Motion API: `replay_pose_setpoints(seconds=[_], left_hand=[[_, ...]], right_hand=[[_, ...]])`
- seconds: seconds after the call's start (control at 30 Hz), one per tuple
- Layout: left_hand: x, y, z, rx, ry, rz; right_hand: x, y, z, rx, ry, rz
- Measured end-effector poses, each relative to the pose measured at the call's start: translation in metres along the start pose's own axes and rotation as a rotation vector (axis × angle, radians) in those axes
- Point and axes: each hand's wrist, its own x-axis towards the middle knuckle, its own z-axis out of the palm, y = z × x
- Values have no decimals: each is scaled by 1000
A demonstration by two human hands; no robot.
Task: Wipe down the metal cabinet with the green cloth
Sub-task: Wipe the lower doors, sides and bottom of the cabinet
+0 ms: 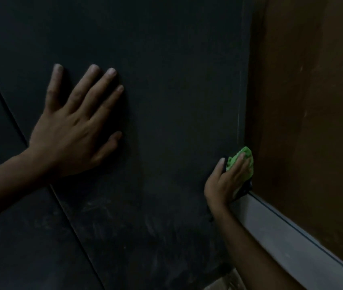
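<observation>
Head view, dim light. The metal cabinet (166, 101) is filling most of the frame as a dark flat panel; its top and bottom are running out of the picture. A seam is crossing the panel diagonally from 9 o'clock down toward 6 o'clock. Faint smudges are showing on the lower part, hard to make out.

The left hand (76, 130) is lying flat against the panel at about 9 o'clock of centre, fingers straight and spread, holding nothing. Its forearm is running off the left edge.

The right hand (229, 181) is sitting at about 4 o'clock, at the cabinet's right edge. Its fingers are curling round the green cloth (240, 158), pressing it against that edge. Only a bunched part of the cloth is showing above and beside the fingers; the rest is hiding under the hand. A dark patch just below the fingers is too dim to identify.

A brown wall (312, 101) is standing at 3 o'clock, touching the cabinet edge. A pale grey strip (281, 233) is running along its foot toward 5 o'clock, cut off by the frame.
</observation>
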Motion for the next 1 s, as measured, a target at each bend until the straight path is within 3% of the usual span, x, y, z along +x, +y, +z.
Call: replay_pose_setpoints(seconds=[0.07, 0.13, 0.2, 0.3, 0.4, 0.47, 0.53, 0.6, 0.7, 0.77, 0.83, 1.0], left_hand=[[-7, 27, 4, -42, -7, -26], [-18, 63, 11, -99, -30, -39], [-33, 94, 22, -145, -55, -63], [-52, 127, 35, -171, -36, -150], [-64, 154, 48, -192, 28, -240], [-68, 165, 54, -191, 78, -290], [-69, 169, 56, -179, 115, -327], [-67, 169, 54, -185, 123, -348], [-69, 164, 48, -207, 111, -342], [-78, 156, 45, -206, 117, -349], [-88, 152, 44, -196, 120, -363], [-102, 155, 39, -174, 46, -355]], right_hand=[[-1, -1, 5, -3, 2, -161], [-18, 23, 2, -42, -101, -437], [-42, 66, -14, -150, -220, -590], [-49, 107, -30, -209, -245, -521], [-25, 74, -9, -40, -107, -369], [-22, 63, -1, -32, -124, -496], [-37, 93, -12, -132, -260, -745], [-49, 133, -36, -244, -376, -844], [-39, 146, -44, -255, -355, -718], [-27, 111, -26, -131, -271, -529], [-26, 78, -7, -63, -194, -493], [-72, 134, -21, -286, -409, -1125]])
